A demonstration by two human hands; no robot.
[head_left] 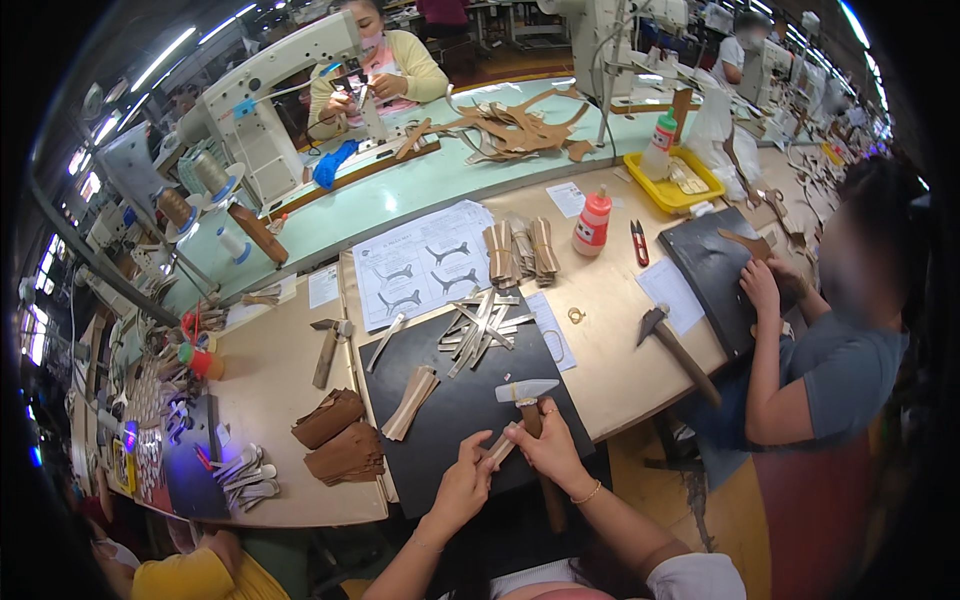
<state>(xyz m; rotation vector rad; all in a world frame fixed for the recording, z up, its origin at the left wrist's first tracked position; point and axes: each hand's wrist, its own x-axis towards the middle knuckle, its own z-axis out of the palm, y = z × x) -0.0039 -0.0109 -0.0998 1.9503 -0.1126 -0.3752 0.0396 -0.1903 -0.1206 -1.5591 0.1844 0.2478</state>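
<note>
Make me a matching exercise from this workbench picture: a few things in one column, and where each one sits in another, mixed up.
Things:
1. hammer
2. red and white bottle
3. yellow tray
4. stack of brown pieces

Places:
A. at the far right end of the bench, with a small bottle standing in it
B. held in the right hand, its head over the black mat
C. on the bench just left of the black mat
D. standing upright beside the red-handled snips

Pairs: 1-B, 2-D, 3-A, 4-C
</note>
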